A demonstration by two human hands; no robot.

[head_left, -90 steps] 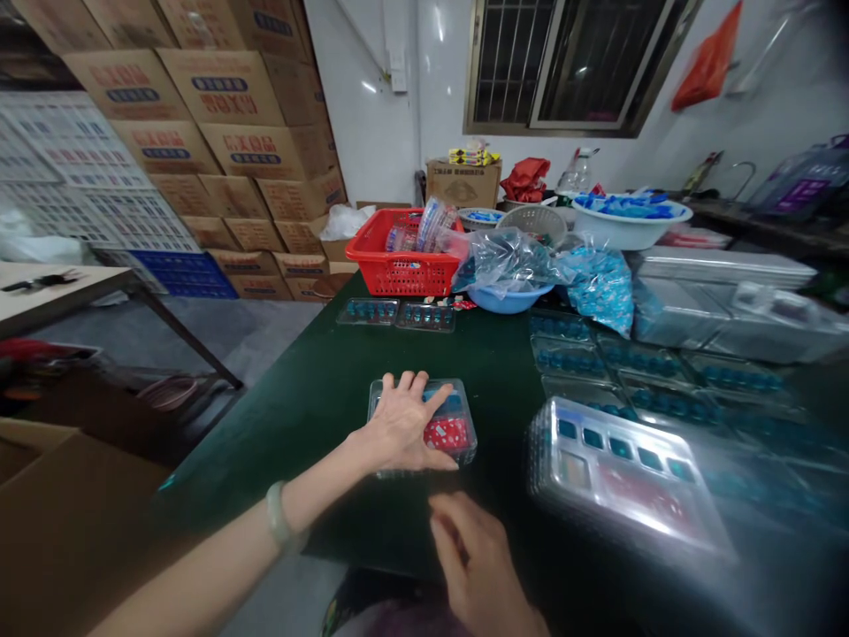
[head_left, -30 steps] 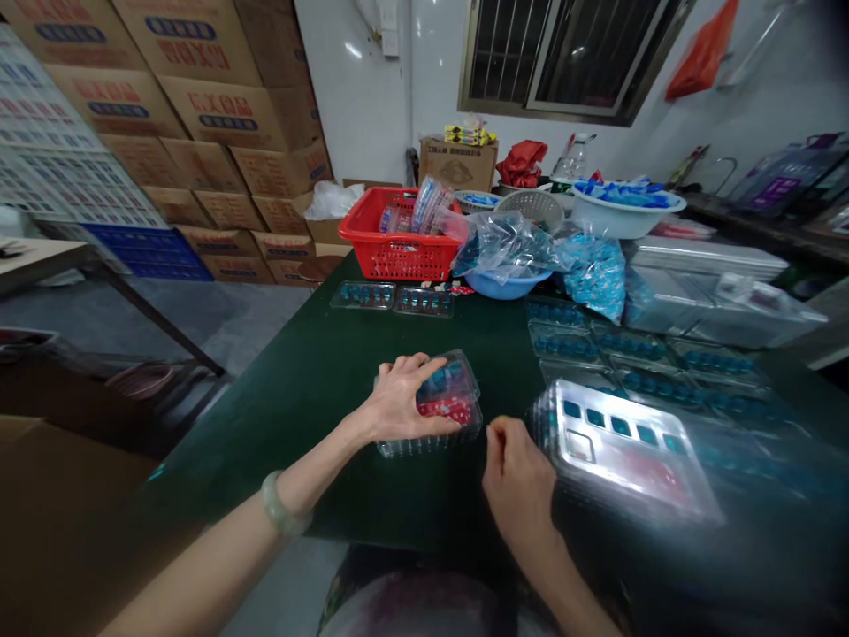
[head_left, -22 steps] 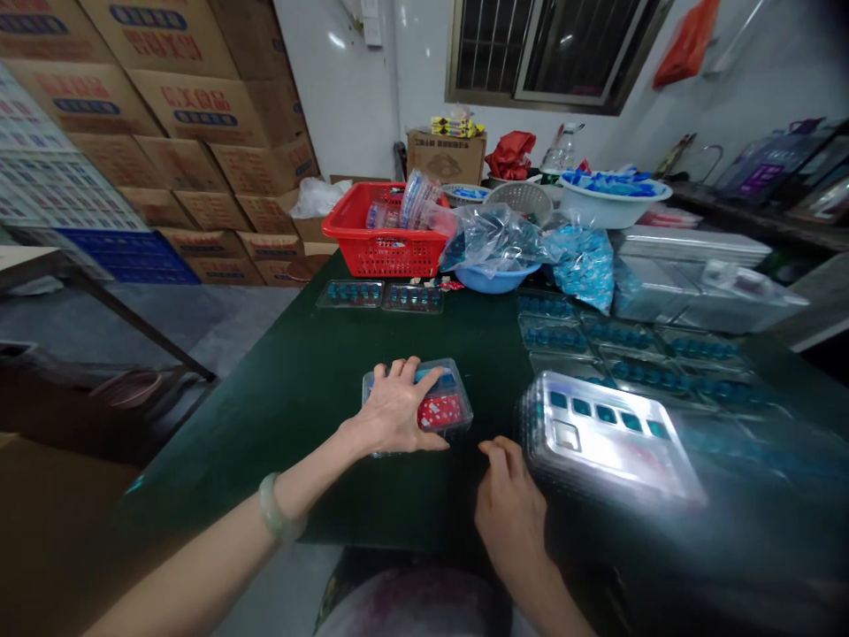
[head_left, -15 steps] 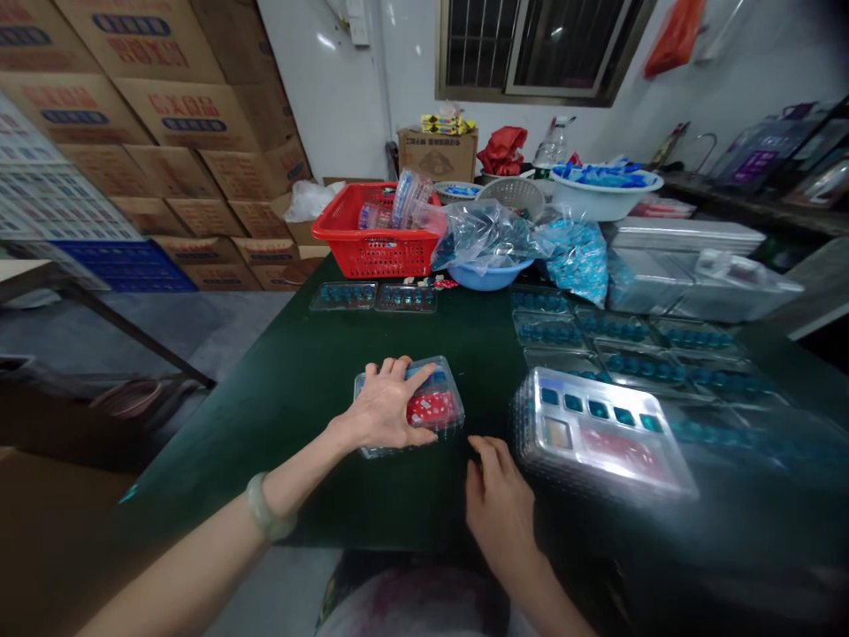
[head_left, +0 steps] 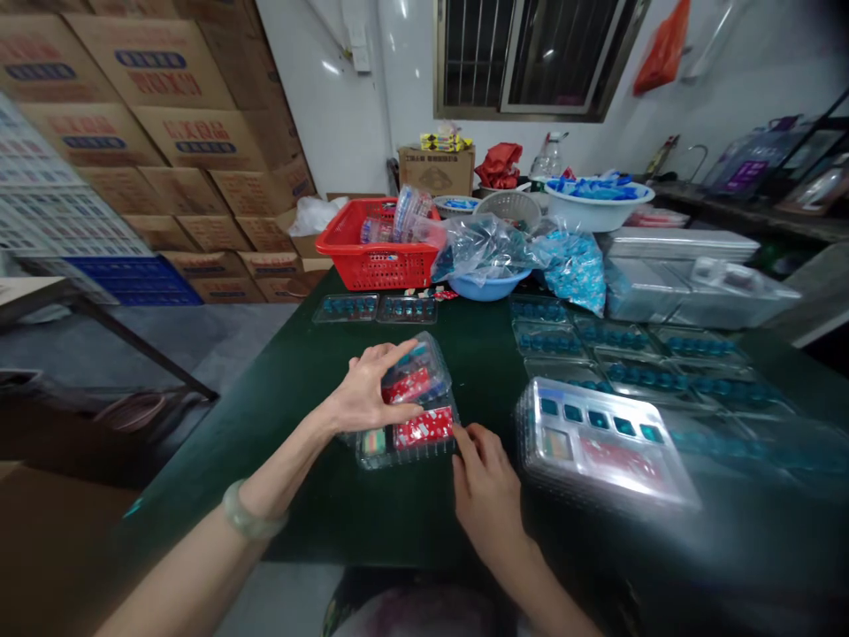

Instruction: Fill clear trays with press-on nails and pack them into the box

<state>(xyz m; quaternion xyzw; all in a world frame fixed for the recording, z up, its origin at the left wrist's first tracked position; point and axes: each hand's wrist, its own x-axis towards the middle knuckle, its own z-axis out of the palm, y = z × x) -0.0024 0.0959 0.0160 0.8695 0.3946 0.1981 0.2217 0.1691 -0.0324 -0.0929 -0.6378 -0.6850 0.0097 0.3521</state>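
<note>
Spread wide, the left hand [head_left: 358, 389] rests on the upper tray [head_left: 433, 361], which has just slid back, exposing the lower tray [head_left: 411, 455] on the green table [head_left: 325, 531] to the right hand [head_left: 491, 482], whose pinch on its edge I cannot confirm.

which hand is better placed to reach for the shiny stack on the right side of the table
Probably the right hand: it is right beside the shiny stack. The left hand is farther off, lying over the clear packs.
</note>
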